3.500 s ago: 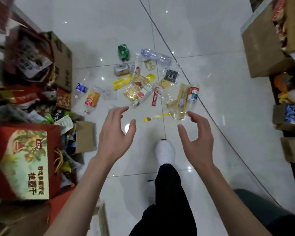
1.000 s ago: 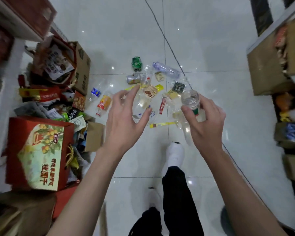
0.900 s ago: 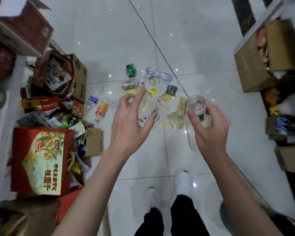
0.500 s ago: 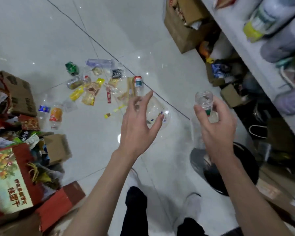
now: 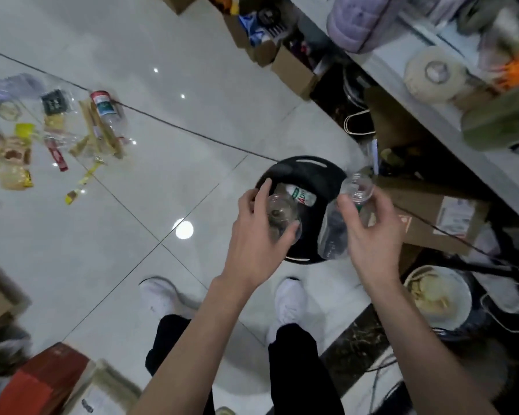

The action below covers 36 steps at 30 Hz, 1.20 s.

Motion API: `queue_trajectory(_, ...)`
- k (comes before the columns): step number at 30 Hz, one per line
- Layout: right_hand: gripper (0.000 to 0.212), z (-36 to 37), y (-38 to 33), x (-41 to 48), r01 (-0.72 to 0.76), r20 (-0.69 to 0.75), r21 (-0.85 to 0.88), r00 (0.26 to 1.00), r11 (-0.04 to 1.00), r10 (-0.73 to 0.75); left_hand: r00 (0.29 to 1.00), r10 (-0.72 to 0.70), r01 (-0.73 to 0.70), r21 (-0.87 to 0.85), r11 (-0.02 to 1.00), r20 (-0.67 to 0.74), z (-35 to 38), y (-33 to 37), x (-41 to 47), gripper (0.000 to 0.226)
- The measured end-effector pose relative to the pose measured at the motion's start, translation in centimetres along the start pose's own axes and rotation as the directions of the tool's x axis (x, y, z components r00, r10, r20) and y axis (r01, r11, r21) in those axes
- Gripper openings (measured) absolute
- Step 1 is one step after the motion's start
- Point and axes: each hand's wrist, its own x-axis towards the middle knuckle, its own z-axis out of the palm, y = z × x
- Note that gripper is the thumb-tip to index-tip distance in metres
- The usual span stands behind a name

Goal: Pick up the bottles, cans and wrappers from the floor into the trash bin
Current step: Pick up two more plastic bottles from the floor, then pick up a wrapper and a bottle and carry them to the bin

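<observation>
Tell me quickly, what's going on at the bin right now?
Left hand grip shut on a clear bottle, right hand on another clear bottle. Both over the black trash bin. One bottle already inside. Nothing blocking the drop.

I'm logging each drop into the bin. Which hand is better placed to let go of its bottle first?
Probably the left. The left hand holds its clear bottle directly over the black trash bin opening. The right hand holds its bottle above the bin's right rim.

glossy white tiled floor (image 5: 192, 85); cluttered shelf (image 5: 432, 94), cardboard boxes (image 5: 294, 73)
</observation>
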Motion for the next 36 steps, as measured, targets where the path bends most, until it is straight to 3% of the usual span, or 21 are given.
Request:
queue_trajectory(2,0.028,0.1,1.8,-0.2,-0.019,0.006,-0.023,1.000,1.000,0.019,1.000,-0.007,0.007,0.031,0.999,-0.012,0.6,-0.5,-0.1,0.076)
queue_trajectory(6,0.074,0.6,3.0,-0.5,-0.016,0.034,-0.133,0.999,0.991,0.021,0.997,0.011,-0.002,0.113,0.994,-0.074,-0.7,-1.1,0.2,0.065)
queue_trajectory(11,0.055,1.9,-0.2,-0.5,0.054,0.048,-0.121,0.998,0.991,-0.049,0.989,0.031,-0.016,0.105,0.994,-0.145,-4.7,-1.1,0.7,0.060)
queue_trajectory(19,0.043,8.6,-9.4,-1.0,0.121,0.143,-0.138,0.985,0.983,-0.101,0.958,0.006,0.011,0.060,0.998,-0.285,-15.2,-3.2,0.3,0.055)
queue_trajectory(29,0.043,25.3,-22.3,-5.7,0.310,0.249,-0.119,0.929,0.943,-0.274,0.887,-0.128,0.151,0.017,0.988,-0.444,-32.9,-13.7,-2.1,0.051)
queue_trajectory(36,0.041,37.2,-27.1,-8.5,0.327,0.343,-0.098,0.898,0.940,-0.277,0.834,-0.211,0.248,0.005,0.969,-0.510,-42.4,-22.4,-2.5,0.050)
